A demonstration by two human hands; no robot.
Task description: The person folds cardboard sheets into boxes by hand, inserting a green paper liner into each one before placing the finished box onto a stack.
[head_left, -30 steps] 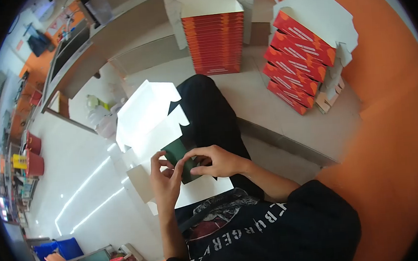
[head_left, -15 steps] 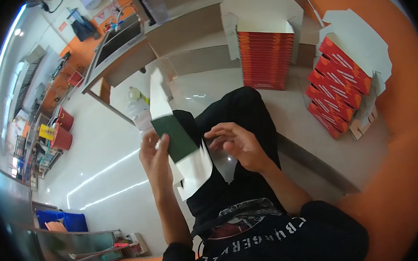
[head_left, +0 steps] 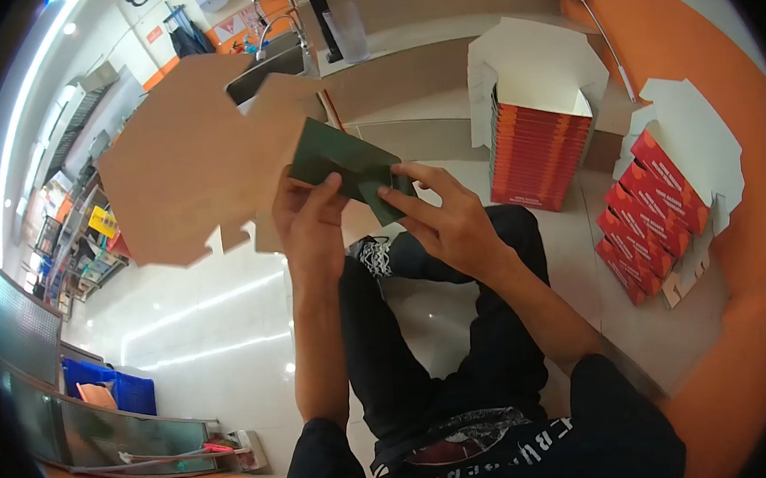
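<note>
A cardboard piece is held up in front of me, with a dark green panel (head_left: 342, 162) and large brown flaps (head_left: 187, 164) spreading to the left. My left hand (head_left: 312, 217) grips the lower left edge of the green panel, thumb on its face. On the panel's right end, my right hand (head_left: 453, 221) has its fingers pressed at the edge and corner. The far sides of the flaps are hidden.
A tall stack of nested red boxes (head_left: 539, 157) with white lids stands at the right. Further right, more red boxes (head_left: 648, 220) lean in a tilted stack. A sink (head_left: 277, 60) is at the back, a blue bin (head_left: 131, 390) at the lower left.
The cardboard has risen and turned, now showing its brown side. My right hand has moved up onto the green panel. The view has shifted, and the box stacks appear lower and further right.
</note>
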